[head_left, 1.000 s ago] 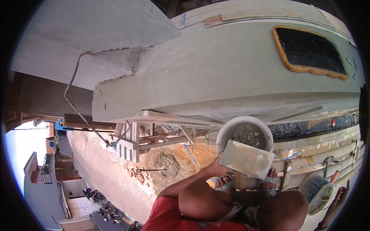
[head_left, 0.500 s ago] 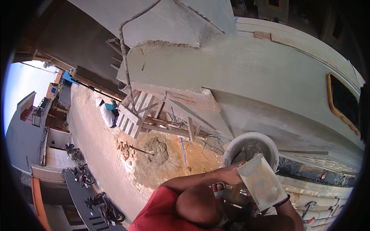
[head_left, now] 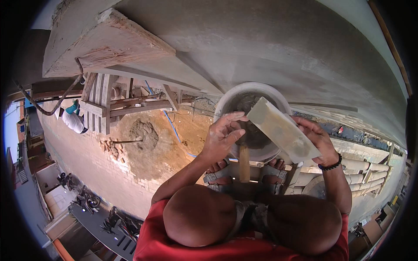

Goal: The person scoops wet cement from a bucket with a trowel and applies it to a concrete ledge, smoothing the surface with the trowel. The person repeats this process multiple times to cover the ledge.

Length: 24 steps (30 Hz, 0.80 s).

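In my right hand (head_left: 317,138) is a pale, rectangular flat board (head_left: 278,124) with a stained face, gripped along its right side and tilted over a round grey bucket (head_left: 224,104) of wet mortar (head_left: 244,102). My left hand (head_left: 224,137) is raised at the bucket's left rim, fingers apart and curled, close to the board's left end but not gripping it. A wooden handle (head_left: 244,165) hangs from the bucket's front edge. Below are my bent knees and my sandaled feet (head_left: 270,178) on narrow planks.
A plastered ledge (head_left: 305,52) fills the upper view. Left lie wooden scaffolding (head_left: 99,102), a bent pipe (head_left: 45,108), a mortar pile (head_left: 146,132), bricks and a blue hose. A co-worker (head_left: 73,119) crouches on paving beyond; motorbikes (head_left: 87,198) stand lower left. Bamboo poles (head_left: 361,165) are at right.
My view has swung downward. My left hand has let go of the board and moved to its left end; my right hand has come up from the far right and now grips it.
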Each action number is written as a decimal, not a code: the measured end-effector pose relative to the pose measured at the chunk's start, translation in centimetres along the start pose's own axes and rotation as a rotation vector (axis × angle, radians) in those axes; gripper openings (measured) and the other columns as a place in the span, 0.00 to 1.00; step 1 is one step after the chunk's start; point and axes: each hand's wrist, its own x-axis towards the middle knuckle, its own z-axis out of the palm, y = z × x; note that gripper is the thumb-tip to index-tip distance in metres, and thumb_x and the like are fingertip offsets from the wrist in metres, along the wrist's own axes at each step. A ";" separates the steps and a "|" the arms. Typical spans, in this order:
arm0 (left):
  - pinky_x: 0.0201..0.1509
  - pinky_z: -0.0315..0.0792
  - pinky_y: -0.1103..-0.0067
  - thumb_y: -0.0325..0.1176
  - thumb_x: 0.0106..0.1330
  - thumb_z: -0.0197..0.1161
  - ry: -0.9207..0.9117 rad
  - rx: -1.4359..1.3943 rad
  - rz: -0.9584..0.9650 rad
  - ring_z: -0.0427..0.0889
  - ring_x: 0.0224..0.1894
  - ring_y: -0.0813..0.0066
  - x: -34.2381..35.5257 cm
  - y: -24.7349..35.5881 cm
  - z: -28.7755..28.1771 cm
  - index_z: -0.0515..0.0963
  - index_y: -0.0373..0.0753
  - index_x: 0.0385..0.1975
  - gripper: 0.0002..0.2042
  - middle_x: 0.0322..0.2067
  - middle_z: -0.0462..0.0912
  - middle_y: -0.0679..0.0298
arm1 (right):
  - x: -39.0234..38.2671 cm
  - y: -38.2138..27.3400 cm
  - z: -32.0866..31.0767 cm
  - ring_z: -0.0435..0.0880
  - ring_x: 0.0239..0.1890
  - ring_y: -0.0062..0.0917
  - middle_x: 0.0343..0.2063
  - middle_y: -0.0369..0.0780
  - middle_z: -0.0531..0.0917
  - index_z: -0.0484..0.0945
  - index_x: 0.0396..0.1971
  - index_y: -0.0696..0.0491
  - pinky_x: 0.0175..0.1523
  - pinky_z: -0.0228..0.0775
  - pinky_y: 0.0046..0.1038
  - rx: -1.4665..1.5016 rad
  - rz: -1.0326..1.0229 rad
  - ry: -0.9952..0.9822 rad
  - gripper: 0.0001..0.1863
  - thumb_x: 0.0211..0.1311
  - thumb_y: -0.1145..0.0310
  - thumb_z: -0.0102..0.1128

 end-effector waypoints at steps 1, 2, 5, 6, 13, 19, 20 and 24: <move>0.52 0.74 0.73 0.17 0.57 0.60 0.113 0.097 -0.005 0.78 0.49 0.57 -1.2 -1.0 -1.3 0.76 0.39 0.51 0.20 0.48 0.77 0.57 | 0.3 -0.9 -0.1 0.81 0.48 0.20 0.46 0.40 0.84 0.73 0.59 0.60 0.55 0.72 0.23 -0.126 -0.007 0.030 0.21 0.70 0.67 0.54; 0.52 0.74 0.75 0.15 0.56 0.60 0.225 0.196 -0.009 0.78 0.49 0.57 -2.3 -2.1 -2.2 0.75 0.39 0.52 0.22 0.49 0.76 0.56 | 0.6 -1.5 -0.3 0.81 0.44 0.18 0.42 0.38 0.85 0.78 0.54 0.60 0.50 0.72 0.22 -0.204 -0.017 0.043 0.19 0.69 0.66 0.55; 0.54 0.73 0.72 0.14 0.55 0.59 -0.223 0.586 0.236 0.77 0.52 0.60 -4.9 -3.0 -2.3 0.76 0.39 0.52 0.23 0.54 0.74 0.58 | 2.6 -1.5 -1.5 0.81 0.42 0.18 0.39 0.38 0.85 0.78 0.53 0.60 0.48 0.72 0.23 -0.741 0.002 0.020 0.18 0.69 0.65 0.55; 0.56 0.72 0.66 0.18 0.55 0.59 -0.391 0.725 0.317 0.72 0.59 0.58 -5.8 -3.8 -2.1 0.76 0.43 0.53 0.23 0.59 0.70 0.59 | 3.5 -1.4 -1.4 0.83 0.40 0.23 0.37 0.43 0.86 0.80 0.49 0.60 0.47 0.73 0.26 -0.834 -0.015 -0.028 0.18 0.66 0.63 0.57; 0.64 0.63 0.49 0.37 0.53 0.68 -0.571 0.986 0.468 0.53 0.70 0.44 -8.0 -7.4 -0.2 0.77 0.50 0.49 0.20 0.60 0.68 0.57 | 9.7 0.1 -0.7 0.85 0.37 0.40 0.34 0.50 0.86 0.84 0.42 0.56 0.46 0.74 0.36 -1.374 -0.098 -0.253 0.16 0.59 0.62 0.60; 0.59 0.67 0.50 0.30 0.51 0.71 -0.205 0.810 0.654 0.65 0.62 0.41 -8.2 -8.4 -1.1 0.72 0.42 0.44 0.20 0.55 0.70 0.52 | 11.7 -0.1 0.2 0.84 0.39 0.41 0.35 0.49 0.85 0.83 0.42 0.57 0.48 0.73 0.36 -1.419 -0.005 -0.342 0.16 0.60 0.62 0.59; 0.59 0.67 0.51 0.26 0.49 0.70 -0.129 0.741 0.666 0.66 0.62 0.42 -8.1 -8.4 -0.9 0.71 0.42 0.45 0.22 0.55 0.69 0.52 | 11.9 -0.1 0.5 0.84 0.39 0.41 0.34 0.49 0.85 0.83 0.41 0.57 0.47 0.73 0.37 -1.430 -0.014 -0.341 0.16 0.60 0.62 0.59; 0.59 0.67 0.54 0.20 0.46 0.68 0.036 0.543 0.712 0.68 0.60 0.42 -6.6 -8.6 -0.9 0.67 0.41 0.50 0.28 0.55 0.70 0.50 | 12.3 0.3 2.2 0.84 0.36 0.46 0.29 0.51 0.84 0.83 0.29 0.58 0.46 0.73 0.41 -1.506 -0.011 -0.402 0.13 0.59 0.64 0.57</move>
